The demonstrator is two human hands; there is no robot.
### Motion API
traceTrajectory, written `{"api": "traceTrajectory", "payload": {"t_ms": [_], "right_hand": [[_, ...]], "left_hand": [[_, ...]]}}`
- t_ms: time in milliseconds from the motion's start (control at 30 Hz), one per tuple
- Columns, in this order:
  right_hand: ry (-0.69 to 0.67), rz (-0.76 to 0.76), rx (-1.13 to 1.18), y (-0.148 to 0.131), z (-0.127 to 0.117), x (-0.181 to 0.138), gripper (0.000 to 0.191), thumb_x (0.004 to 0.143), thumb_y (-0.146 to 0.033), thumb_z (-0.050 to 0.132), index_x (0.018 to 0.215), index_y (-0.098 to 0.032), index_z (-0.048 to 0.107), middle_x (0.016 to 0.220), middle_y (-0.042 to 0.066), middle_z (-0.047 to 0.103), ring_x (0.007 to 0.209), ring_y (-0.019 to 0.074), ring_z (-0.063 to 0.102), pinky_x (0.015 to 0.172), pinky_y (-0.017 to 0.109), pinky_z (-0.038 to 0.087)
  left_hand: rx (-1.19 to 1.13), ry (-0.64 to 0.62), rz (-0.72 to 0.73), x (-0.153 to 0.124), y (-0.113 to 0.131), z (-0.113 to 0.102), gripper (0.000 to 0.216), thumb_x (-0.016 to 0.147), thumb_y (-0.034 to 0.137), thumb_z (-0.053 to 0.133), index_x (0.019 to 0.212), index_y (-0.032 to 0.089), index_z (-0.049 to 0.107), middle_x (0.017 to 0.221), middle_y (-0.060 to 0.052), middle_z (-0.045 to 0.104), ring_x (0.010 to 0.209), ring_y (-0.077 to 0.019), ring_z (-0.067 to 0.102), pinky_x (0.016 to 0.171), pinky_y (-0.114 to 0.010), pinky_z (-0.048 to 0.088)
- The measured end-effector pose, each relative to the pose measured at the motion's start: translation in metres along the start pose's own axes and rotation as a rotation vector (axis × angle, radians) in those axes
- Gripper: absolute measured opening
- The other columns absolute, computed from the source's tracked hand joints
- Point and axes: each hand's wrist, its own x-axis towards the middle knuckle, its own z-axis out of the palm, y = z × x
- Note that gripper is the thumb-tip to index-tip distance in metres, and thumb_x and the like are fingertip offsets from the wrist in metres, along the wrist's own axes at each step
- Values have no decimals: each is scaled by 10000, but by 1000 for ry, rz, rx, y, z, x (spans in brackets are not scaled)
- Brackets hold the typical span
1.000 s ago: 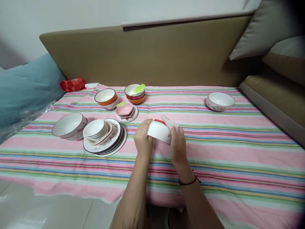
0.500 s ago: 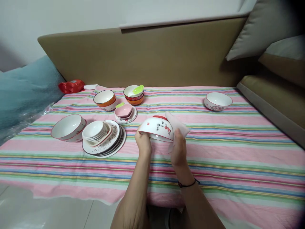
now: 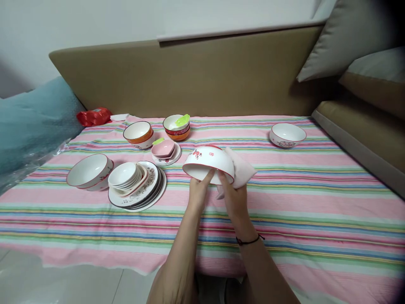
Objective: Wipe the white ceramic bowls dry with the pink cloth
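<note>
Tilted with its base up and away from me, a white bowl (image 3: 218,158) with a red rim and red flower print is held above the striped cloth. My left hand (image 3: 198,192) grips its near rim, thumb inside and the other fingers mostly hidden. A pale pink wiping cloth (image 3: 243,169) is in my right hand (image 3: 234,199) and lies against the bowl's right outer side. That hand's thumb also presses on the rim, close to the left thumb.
Stacked plates (image 3: 148,190) bear small white bowls (image 3: 123,174) on the left, near a large bowl (image 3: 90,171). Behind stand orange bowls (image 3: 139,131), a green-topped bowl stack (image 3: 177,128) and a pink dish (image 3: 163,148). Another white bowl (image 3: 287,136) sits at right on the striped tablecloth (image 3: 300,202).
The bowl has been turned, so its flower print is now on the left side. Both hands have shifted along the rim, with their thumbs closer together.
</note>
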Motion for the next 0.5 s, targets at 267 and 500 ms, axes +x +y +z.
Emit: {"api": "traceTrajectory", "payload": {"t_ms": [267,500], "right_hand": [[136,-361,-296,13,-25,23,454,778,-161,467,1195,-182,643,1089,93,703,1033,267,633,864,413,522],[-174,-649,-639,12,-22,23,590,757,-62,411,1304,-231,554,1276,71,625,1208,247,556,1011,437,454]], "left_hand": [[157,-47,353,8,7,-7,465,699,147,647,1159,212,670,1268,-95,640,1160,-256,595,966,-373,479],[742,-126,816,4,12,-21,494,734,29,395,1115,208,656,1162,-54,691,1109,-198,613,991,-367,470]]}}
